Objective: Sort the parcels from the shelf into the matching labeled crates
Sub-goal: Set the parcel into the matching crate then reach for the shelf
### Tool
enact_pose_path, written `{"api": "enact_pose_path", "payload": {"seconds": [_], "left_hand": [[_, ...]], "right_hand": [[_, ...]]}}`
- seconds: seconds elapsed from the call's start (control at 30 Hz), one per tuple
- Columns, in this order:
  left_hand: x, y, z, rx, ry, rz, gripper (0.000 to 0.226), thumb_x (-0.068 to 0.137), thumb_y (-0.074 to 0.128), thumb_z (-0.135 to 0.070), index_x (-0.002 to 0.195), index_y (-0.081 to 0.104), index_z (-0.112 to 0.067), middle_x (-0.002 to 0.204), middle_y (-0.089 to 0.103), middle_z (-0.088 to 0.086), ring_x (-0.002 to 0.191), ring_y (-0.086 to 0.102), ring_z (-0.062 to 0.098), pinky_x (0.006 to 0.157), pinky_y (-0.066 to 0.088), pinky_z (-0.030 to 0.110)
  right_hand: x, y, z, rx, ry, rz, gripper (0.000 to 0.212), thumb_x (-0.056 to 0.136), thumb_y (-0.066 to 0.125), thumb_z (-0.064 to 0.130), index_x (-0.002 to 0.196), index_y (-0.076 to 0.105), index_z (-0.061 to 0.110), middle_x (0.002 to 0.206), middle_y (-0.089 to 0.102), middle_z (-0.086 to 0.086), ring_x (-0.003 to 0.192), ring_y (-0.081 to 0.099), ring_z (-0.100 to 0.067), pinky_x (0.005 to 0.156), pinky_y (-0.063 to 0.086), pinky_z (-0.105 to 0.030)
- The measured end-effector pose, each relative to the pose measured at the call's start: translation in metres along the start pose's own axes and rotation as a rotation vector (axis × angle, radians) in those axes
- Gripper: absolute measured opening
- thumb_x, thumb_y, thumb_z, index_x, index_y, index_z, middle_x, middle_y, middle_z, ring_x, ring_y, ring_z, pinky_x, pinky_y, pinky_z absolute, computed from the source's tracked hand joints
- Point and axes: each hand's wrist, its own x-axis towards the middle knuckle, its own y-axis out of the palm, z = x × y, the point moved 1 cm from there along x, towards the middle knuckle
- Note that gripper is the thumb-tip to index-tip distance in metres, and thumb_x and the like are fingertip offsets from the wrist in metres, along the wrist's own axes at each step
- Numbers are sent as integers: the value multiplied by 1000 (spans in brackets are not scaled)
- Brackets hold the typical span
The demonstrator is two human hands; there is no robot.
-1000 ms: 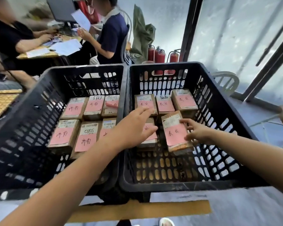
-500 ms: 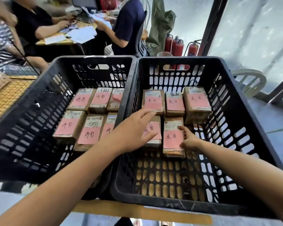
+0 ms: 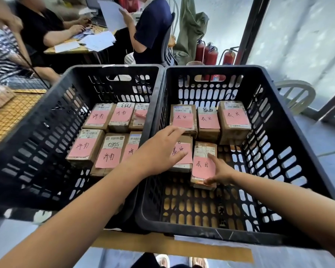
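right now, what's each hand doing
left hand: open, fingers straight, on the front-left parcel.
right hand: holding the front-right parcel, thumb on top.

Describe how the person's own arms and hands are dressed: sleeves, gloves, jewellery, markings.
The left forearm and right forearm are bare as far as the frame shows, no sleeve edge visible. The left hand and right hand wear no glove, ring, watch or bracelet in view.
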Motion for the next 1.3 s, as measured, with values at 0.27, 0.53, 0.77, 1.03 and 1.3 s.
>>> {"api": "enact_pose_path", "payload": {"seconds": [0.27,0.53,0.77,1.03,1.3], "left_hand": [[2,2,3,13,-6,6,63,95,46,-38,148,19,-19,152,21,-5,139,23,10,110,23,23],[1,0,4,27,0,13,62,94,47,-38,147,22,-16,151,25,-3,137,26,11,110,25,24],[-1,-7,7,81,31,-29,60,95,46,-38,145,26,-13,148,30,2,136,30,16,110,29,29],[-27,-26,3,154,-22,-101,58,95,47,-37,144,28,-13,146,33,4,134,33,19,109,29,31],[-84,-31,-7,113,-307,-219,62,94,46,-40,146,25,-13,151,27,6,139,25,21,113,25,34]], "right_hand": [[11,-11,14,-115,1,50,105,79,73,17,150,-4,25,158,-4,-11,144,11,-32,116,19,-41],[-3,-31,28,-169,44,-15,106,76,76,29,151,2,24,157,-4,-16,144,7,-36,116,16,-44],[-66,-75,73,-114,-137,-199,78,76,75,27,143,35,15,147,37,-11,134,37,-28,111,33,-41],[-126,-74,127,-170,-384,-385,73,82,70,31,143,33,18,148,36,-5,137,31,-21,112,25,-36],[-158,-55,162,-287,-579,-365,72,83,67,39,144,33,22,146,35,-10,135,33,-25,108,29,-35]]}}
